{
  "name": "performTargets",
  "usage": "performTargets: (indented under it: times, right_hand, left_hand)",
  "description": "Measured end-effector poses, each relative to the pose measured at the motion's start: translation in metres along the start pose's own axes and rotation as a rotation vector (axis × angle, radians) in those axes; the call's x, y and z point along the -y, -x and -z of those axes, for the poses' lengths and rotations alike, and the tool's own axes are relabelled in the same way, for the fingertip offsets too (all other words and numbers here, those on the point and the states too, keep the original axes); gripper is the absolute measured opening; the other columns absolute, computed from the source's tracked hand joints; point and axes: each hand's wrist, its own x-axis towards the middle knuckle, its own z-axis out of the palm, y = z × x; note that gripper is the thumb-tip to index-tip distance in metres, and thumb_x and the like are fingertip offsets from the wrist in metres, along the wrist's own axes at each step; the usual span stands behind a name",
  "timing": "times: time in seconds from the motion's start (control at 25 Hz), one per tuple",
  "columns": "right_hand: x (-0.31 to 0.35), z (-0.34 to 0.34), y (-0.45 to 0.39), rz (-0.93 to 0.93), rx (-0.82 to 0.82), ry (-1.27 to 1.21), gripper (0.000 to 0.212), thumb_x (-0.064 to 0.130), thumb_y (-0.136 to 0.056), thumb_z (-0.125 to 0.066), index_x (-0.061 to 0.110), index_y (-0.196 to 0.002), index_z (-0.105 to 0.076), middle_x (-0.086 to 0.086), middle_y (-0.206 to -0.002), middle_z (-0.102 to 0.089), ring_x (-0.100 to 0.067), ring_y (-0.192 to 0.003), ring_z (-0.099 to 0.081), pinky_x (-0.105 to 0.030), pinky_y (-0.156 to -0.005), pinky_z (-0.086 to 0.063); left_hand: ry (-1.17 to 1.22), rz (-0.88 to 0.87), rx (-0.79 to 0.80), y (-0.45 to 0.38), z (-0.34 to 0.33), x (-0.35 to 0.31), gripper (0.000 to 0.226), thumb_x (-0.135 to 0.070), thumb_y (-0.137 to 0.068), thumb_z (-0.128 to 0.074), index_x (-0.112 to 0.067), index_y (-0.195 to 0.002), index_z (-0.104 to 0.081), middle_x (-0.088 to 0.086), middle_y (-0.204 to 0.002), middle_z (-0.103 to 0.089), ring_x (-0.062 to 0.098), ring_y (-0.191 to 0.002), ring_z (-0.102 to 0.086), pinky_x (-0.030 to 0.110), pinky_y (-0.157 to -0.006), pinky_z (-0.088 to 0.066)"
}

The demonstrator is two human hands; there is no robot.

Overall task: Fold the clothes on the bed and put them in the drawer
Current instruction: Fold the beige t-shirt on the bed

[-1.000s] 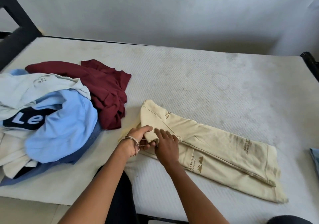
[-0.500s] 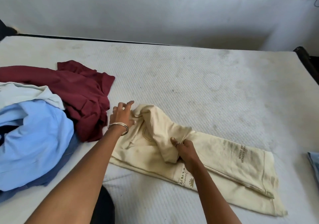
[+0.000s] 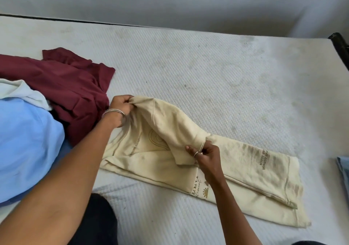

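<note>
Maroon top & blue top just left of cream top.

Both hands grip cream garment on mattress.

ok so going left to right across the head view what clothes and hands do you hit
light blue garment → maroon garment → left hand pinching the cream sweatshirt's corner → right hand gripping its folded flap → cream sweatshirt body → blue denim piece at the right edge
</note>
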Motion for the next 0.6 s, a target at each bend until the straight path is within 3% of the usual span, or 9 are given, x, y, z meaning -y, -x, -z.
performTargets:
  times: [0.08,0.16,0.24,0.28,0.36,0.44,0.48,0.52,0.6]
  right_hand:
    - [0.006,0.007,0.002,0.05,0.029,-0.038,0.021,0.015,-0.074,-0.081,0.008,-0.094,-0.077,-0.017,-0.095,-0.074,-0.033,-0.093,-0.071,-0.043,-0.078,-0.058]
    - [0.013,0.009,0.006,0.029,0.133,-0.064,0.016,0.001,-0.077,-0.079,0.002,-0.093,-0.076,-0.011,-0.09,-0.076,-0.026,-0.087,-0.073,-0.04,-0.075,-0.059]
    - [0.009,0.004,0.007,0.041,0.266,0.227,0.011,0.003,-0.075,-0.082,0.01,-0.077,-0.074,0.007,-0.078,-0.075,-0.009,-0.074,-0.07,-0.031,-0.07,-0.058]
    - [0.004,-0.001,0.007,0.074,0.327,0.459,0.015,0.009,-0.072,-0.085,0.012,-0.069,-0.07,0.011,-0.073,-0.072,-0.005,-0.069,-0.066,-0.03,-0.068,-0.056]
    - [-0.003,-0.014,0.01,0.141,0.403,0.718,0.032,0.027,-0.069,-0.087,0.005,-0.077,-0.065,0.002,-0.078,-0.068,-0.016,-0.072,-0.064,-0.038,-0.068,-0.054]
    - [-0.001,-0.028,0.012,0.096,0.303,0.639,0.047,0.039,-0.073,-0.084,0.005,-0.091,-0.057,-0.004,-0.079,-0.065,-0.021,-0.07,-0.061,-0.037,-0.063,-0.051]
    - [0.002,-0.035,0.012,0.067,0.218,0.55,0.045,0.04,-0.076,-0.081,0.006,-0.091,-0.055,-0.007,-0.076,-0.065,-0.02,-0.066,-0.061,-0.039,-0.06,-0.05]
    - [0.005,-0.041,0.012,0.064,0.152,0.472,0.04,0.039,-0.078,-0.078,0.007,-0.087,-0.056,-0.01,-0.073,-0.064,-0.02,-0.063,-0.059,-0.04,-0.059,-0.048]
    - [0.014,-0.045,0.015,0.095,0.15,0.337,0.036,0.037,-0.077,-0.073,0.003,-0.078,-0.059,-0.016,-0.071,-0.062,-0.018,-0.062,-0.055,-0.041,-0.057,-0.047]
  left_hand:
    - [-0.204,-0.062,0.097,-0.006,0.022,-0.005,0.033,0.026,-0.076,-0.052,-0.002,-0.084,-0.068,0.005,-0.076,-0.061,0.026,-0.083,-0.062,0.005,-0.059,-0.048]
    - [-0.701,-0.148,0.036,-0.016,0.036,-0.009,0.029,0.015,-0.078,-0.053,-0.005,-0.081,-0.074,0.003,-0.083,-0.065,0.03,-0.101,-0.059,0.017,-0.073,-0.046]
    - [-1.354,-0.229,-0.046,-0.019,0.042,-0.018,0.022,-0.003,-0.081,-0.061,-0.02,-0.08,-0.075,-0.004,-0.099,-0.066,0.024,-0.114,-0.049,0.038,-0.091,-0.035]
    - [-1.546,-0.295,-0.025,-0.018,0.039,-0.021,0.02,-0.01,-0.083,-0.061,-0.024,-0.089,-0.074,-0.006,-0.108,-0.063,0.022,-0.118,-0.045,0.042,-0.095,-0.031]
    - [-1.551,-0.47,0.144,-0.017,0.028,-0.019,0.036,-0.005,-0.086,-0.058,-0.028,-0.112,-0.066,-0.006,-0.122,-0.056,0.021,-0.122,-0.043,0.04,-0.097,-0.031]
    - [-1.272,-0.576,0.401,-0.008,0.016,-0.017,0.058,0.005,-0.081,-0.056,-0.028,-0.128,-0.056,-0.005,-0.126,-0.055,0.02,-0.12,-0.045,0.031,-0.096,-0.033]
    - [-1.206,-0.589,0.538,-0.002,0.014,-0.016,0.063,0.006,-0.079,-0.056,-0.026,-0.133,-0.053,-0.004,-0.126,-0.056,0.02,-0.118,-0.047,0.026,-0.096,-0.032]
    - [-1.264,-0.6,0.648,0.003,0.013,-0.015,0.065,0.003,-0.077,-0.057,-0.027,-0.135,-0.05,-0.004,-0.127,-0.055,0.02,-0.118,-0.047,0.025,-0.097,-0.032]
    - [-1.545,-0.659,0.693,0.005,0.019,-0.008,0.068,-0.009,-0.077,-0.057,-0.035,-0.139,-0.043,-0.011,-0.134,-0.046,0.017,-0.126,-0.04,0.033,-0.108,-0.025]
